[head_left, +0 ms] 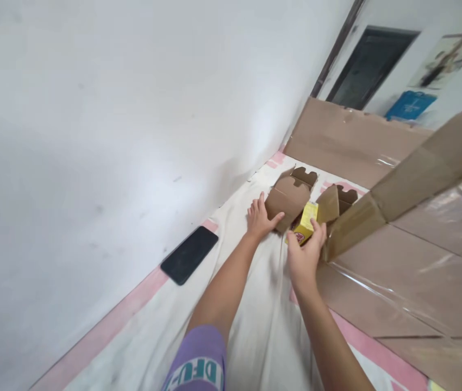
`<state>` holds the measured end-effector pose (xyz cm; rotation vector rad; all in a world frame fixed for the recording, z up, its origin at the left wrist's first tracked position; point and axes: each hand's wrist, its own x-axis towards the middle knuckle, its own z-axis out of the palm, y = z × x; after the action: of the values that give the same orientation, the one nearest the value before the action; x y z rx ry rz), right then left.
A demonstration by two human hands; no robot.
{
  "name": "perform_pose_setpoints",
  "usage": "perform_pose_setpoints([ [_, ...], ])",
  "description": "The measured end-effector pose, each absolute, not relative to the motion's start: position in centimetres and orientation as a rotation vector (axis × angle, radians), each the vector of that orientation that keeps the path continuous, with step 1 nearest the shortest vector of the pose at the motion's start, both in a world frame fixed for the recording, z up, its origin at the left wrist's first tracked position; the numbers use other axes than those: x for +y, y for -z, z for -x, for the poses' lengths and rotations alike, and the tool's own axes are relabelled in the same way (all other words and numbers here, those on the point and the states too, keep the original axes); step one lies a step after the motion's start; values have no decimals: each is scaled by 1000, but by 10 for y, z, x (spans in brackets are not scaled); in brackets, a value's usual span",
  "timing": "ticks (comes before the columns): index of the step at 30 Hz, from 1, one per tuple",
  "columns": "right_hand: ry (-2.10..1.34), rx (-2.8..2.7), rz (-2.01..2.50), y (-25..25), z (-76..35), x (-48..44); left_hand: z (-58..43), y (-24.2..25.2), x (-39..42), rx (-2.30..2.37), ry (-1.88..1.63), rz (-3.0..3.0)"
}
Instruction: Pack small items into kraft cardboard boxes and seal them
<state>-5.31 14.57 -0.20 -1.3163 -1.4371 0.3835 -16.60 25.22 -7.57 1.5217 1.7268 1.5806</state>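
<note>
Reaching forward, hands (305, 259) on boxes (307, 218)

The left forearm (231, 285) slants up and rightward from the bottom centre of the frame to the left hand (260, 220), right of centre, its back showing, fingers spread and pointing up, thumb stretched out rightward. The right forearm (329, 331) comes in at the bottom, further right, and leans up and leftward. The right hand (306, 258), a little lower and to the right of the other, curves its thumb and fingers toward each other in a pinch.
</note>
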Motion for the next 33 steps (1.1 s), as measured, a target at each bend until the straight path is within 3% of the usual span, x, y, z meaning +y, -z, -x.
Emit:
perform_pose_setpoints([
  [7, -374, -1255, 1394, -15, 66, 178, 172, 71, 255, 1412, -1713, -1456],
  [19, -306, -1329, 1448, 16, 61, 189, 180, 76, 274, 1055, -1817, -1298],
  [27, -1, -1498, 1206, 58, 74, 191, 201, 76, 286, 1189, -1612, -1323],
  [33, -46, -1560, 1082, 84, 80, 183, 226, 52, 293, 1598, -1408, -1359],
])
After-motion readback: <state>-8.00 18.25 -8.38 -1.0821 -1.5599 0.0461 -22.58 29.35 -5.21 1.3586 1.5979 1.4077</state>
